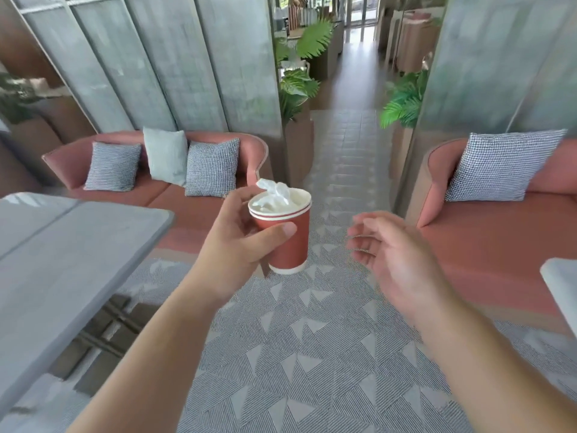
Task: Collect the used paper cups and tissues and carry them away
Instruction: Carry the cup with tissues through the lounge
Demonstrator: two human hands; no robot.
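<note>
My left hand [239,242] grips red paper cups [292,242], stacked one inside the other, upright at chest height over the patterned floor. Crumpled white tissue [274,192] sticks out of the top cup. My thumb lies across the front of the cup just under the rim. My right hand [392,251] hovers a little to the right of the cups, apart from them, fingers loosely curled and blurred, holding nothing.
A grey table [71,245] stands at the left and another table's corner [562,285] at the right edge. Pink sofas with cushions sit left [175,198] and right [487,245]. A tiled aisle [346,157] runs ahead between potted plants [296,85].
</note>
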